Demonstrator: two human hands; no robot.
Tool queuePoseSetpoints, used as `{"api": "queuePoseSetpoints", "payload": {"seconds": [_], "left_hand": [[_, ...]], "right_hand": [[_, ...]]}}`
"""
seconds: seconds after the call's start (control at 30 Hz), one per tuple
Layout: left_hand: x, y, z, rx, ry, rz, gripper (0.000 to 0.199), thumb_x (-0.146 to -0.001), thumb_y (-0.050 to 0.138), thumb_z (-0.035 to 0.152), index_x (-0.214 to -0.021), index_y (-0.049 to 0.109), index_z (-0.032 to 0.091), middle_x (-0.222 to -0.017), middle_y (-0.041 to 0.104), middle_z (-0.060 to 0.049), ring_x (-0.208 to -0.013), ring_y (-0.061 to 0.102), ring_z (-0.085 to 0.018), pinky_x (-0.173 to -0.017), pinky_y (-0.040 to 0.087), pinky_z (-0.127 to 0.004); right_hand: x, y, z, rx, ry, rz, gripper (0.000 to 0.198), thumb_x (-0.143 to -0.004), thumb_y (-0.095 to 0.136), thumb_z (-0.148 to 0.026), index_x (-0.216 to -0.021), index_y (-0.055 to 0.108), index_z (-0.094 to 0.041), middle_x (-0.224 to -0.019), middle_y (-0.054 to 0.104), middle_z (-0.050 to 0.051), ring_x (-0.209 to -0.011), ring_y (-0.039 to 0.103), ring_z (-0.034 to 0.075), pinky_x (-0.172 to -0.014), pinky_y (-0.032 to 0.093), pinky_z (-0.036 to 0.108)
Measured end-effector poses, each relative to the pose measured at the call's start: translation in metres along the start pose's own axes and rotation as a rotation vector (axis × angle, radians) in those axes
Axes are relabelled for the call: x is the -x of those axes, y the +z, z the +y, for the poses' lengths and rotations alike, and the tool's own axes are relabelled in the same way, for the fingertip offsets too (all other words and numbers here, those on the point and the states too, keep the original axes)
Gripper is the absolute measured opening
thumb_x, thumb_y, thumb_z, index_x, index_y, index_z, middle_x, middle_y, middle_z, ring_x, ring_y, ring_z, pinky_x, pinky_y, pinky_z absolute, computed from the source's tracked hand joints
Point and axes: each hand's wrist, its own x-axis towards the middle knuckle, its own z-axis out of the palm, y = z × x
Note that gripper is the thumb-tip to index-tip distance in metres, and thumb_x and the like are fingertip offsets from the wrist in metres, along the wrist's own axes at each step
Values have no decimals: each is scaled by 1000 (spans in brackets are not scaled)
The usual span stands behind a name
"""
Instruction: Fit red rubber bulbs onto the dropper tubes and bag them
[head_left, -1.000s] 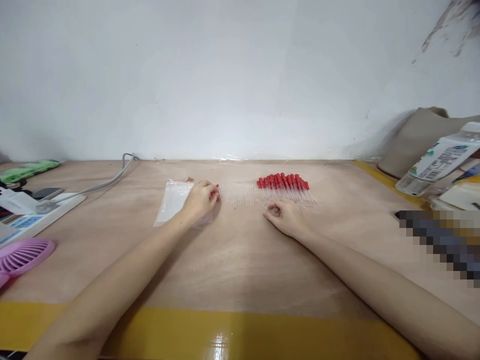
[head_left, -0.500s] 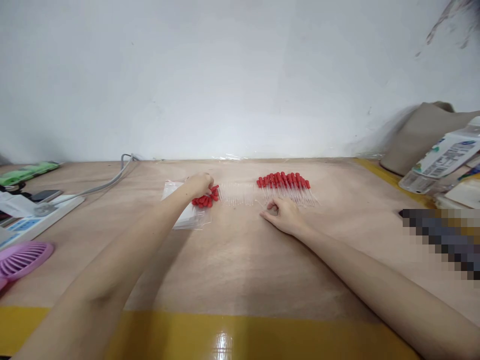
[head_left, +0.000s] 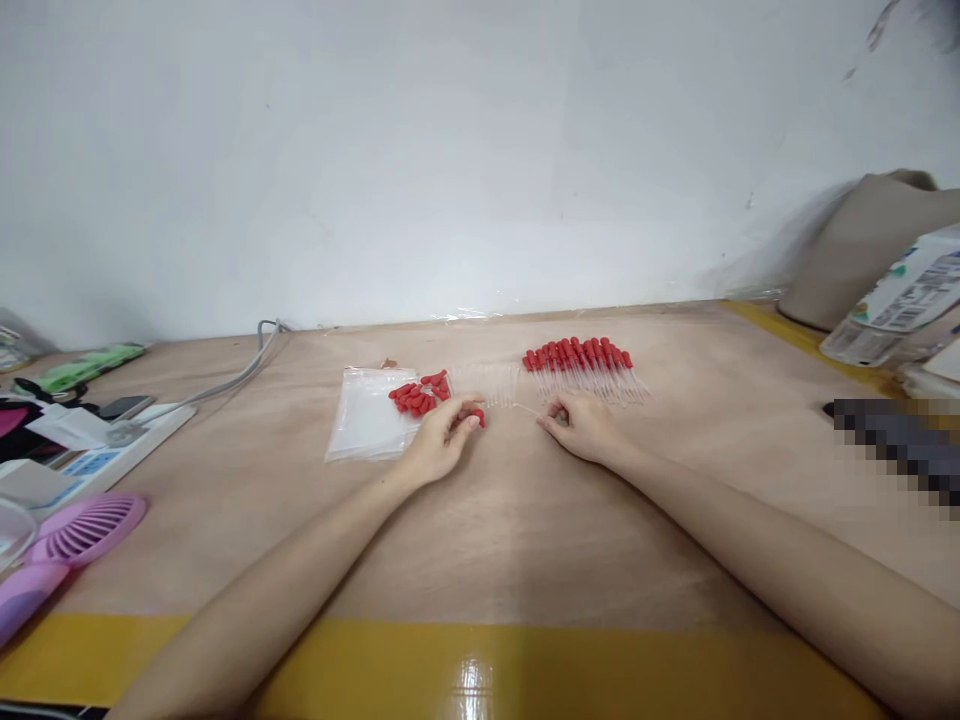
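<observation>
Between its thumb and fingertips, my left hand (head_left: 441,440) pinches a small red rubber bulb (head_left: 480,417). My right hand (head_left: 581,425) is closed on a thin clear dropper tube (head_left: 528,409), whose end points left toward that bulb; the two are apart. Behind and left of my left hand, loose red bulbs (head_left: 412,399) lie in a pile on clear plastic bags (head_left: 364,420). A row of bare clear tubes (head_left: 487,383) lies beyond both hands. Just past my right hand sit droppers with red bulbs (head_left: 577,354) fitted on their tubes, side by side.
A pink fan (head_left: 90,530), a white power strip (head_left: 127,460) with a grey cable (head_left: 247,372), and a green packet (head_left: 94,365) occupy the left. A plastic bottle (head_left: 892,310) and a grey-brown object (head_left: 832,250) stand at right. The wall (head_left: 480,180) bounds the table's back.
My left hand has come from the red pile toward the right and nearer, now with a bulb in its fingers. My right hand stays nearly in place with the tube. The view has shifted slightly.
</observation>
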Motion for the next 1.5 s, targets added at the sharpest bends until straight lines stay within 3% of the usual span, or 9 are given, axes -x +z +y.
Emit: {"api": "queuePoseSetpoints", "payload": {"seconds": [0.13, 0.33, 0.43, 0.53, 0.7, 1.33, 1.5], "left_hand": [[6, 14, -8, 87, -87, -26, 15, -83, 51, 25, -93, 57, 16, -96, 62, -8, -85, 60, -16, -74, 47, -28], [7, 16, -11, 92, -155, 11, 20, -76, 62, 32, -78, 50, 16, -72, 59, -1, -67, 60, -13, -62, 47, -24], [7, 15, -10, 91, -154, 28, 17, -78, 60, 29, -86, 51, 16, -78, 62, -2, -73, 62, -15, -65, 48, -26], [5, 15, -9, 53, -136, 35, 24, -79, 59, 28, -100, 55, 17, -91, 64, -6, -79, 62, -16, -70, 49, -28], [4, 16, -12, -7, -111, 16, 22, -80, 56, 28, -98, 63, 17, -94, 68, -6, -86, 63, -19, -77, 50, -32], [5, 17, 2, 18, -105, -73, 20, -82, 55, 33, -88, 68, 18, -81, 70, -2, -74, 63, -16, -68, 48, -26], [8, 17, 5, -43, -75, -114, 19, -83, 55, 32, -88, 68, 20, -83, 70, -2, -74, 63, -16, -67, 47, -25]], "right_hand": [[2, 2, -1, 58, -5, -13, 14, -79, 54, -27, -69, 53, -18, -73, 59, 5, -69, 52, 17, -63, 36, 29], [8, 6, 2, 8, 22, 25, 13, -83, 46, -24, -72, 50, -18, -77, 60, 6, -72, 53, 19, -64, 39, 30], [12, 4, 1, -142, 4, 74, 12, -86, 42, -26, -78, 48, -20, -75, 59, 5, -69, 54, 18, -61, 41, 29], [16, 1, -2, -273, -120, 82, 13, -87, 39, -26, -86, 50, -20, -79, 61, 4, -73, 57, 17, -64, 44, 29], [20, 1, -8, -287, -297, 91, 22, -89, 36, -27, -97, 55, -20, -90, 63, 5, -84, 58, 18, -74, 46, 32], [16, -4, -14, -297, -336, -122, 20, -89, 42, -27, -88, 62, -22, -79, 65, 0, -73, 57, 13, -68, 40, 26], [14, -6, -12, -95, -417, -96, 20, -88, 44, -24, -82, 62, -21, -75, 64, -1, -67, 54, 13, -74, 32, 31]]}}
